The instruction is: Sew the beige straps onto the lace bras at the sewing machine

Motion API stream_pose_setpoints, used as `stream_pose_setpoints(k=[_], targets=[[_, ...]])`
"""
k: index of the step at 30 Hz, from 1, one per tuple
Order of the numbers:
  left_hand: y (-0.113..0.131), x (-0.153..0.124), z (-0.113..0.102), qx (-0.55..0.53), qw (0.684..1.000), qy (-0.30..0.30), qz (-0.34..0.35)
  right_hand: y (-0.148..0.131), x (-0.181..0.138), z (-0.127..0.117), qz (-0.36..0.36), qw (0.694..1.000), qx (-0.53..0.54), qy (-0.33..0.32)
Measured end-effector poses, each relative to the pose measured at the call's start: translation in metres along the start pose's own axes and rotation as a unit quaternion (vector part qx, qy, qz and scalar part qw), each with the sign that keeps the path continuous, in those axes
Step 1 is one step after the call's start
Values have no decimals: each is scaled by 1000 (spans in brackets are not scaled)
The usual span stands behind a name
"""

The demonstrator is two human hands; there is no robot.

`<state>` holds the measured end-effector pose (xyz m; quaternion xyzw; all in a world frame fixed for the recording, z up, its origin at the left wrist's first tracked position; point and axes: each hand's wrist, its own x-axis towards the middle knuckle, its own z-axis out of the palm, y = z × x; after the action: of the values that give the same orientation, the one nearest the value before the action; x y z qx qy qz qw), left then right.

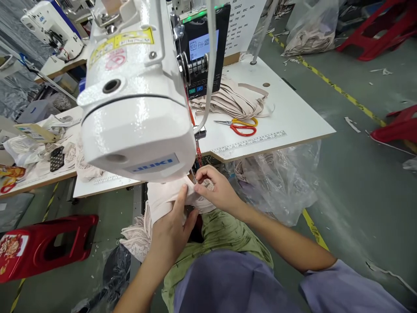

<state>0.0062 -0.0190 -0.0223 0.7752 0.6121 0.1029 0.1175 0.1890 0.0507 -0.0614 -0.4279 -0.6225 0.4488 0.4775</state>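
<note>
Touching pale fabric [167, 193], far edge hidden, sewing machine [137, 130] above

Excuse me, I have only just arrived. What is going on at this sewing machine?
A person sits at the sewing machine, with both hands below its head. The left hand lies on pale cloth, its index finger extended. The right hand has thumb and index finger close together at the cloth; whether they pinch it is hard to tell. On the table, the scissors lie unused beside a pile of pale strips.
</note>
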Motion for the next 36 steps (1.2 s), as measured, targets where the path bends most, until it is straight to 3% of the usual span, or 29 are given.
stream_pose_setpoints(k=[5,12,15,18,20,22,24,26,29,31,36], targets=[[-1,-7,8,-35,998,51,-11,-1,-3,1,-9,999,-42,8],[1,-10,14,-23,999,34,-24,-3,-10,6,-55,982,-177,26],[12,-16,22,3,998,61,9,-5,-20,8,-41,982,-182,12],[32,-32,37,20,990,105,88,-6,-37,5,17,993,-113,-9],[46,-47,44,-18,988,80,131,-7,-50,0,59,998,-21,-13],[53,-60,43,-128,982,-7,135,-8,-62,-8,97,993,69,-4],[52,-66,36,-260,954,-91,116,-9,-72,-17,126,985,115,1],[45,-64,25,-333,932,-97,105,-10,-78,-26,139,983,120,-17],[34,-48,8,-309,941,12,135,-16,-82,-36,111,988,86,-66],[30,-33,1,-281,944,49,165,-21,-82,-39,75,992,48,-92],[27,-8,-3,-273,938,-43,211,-35,-83,-40,-4,988,-70,-134]])
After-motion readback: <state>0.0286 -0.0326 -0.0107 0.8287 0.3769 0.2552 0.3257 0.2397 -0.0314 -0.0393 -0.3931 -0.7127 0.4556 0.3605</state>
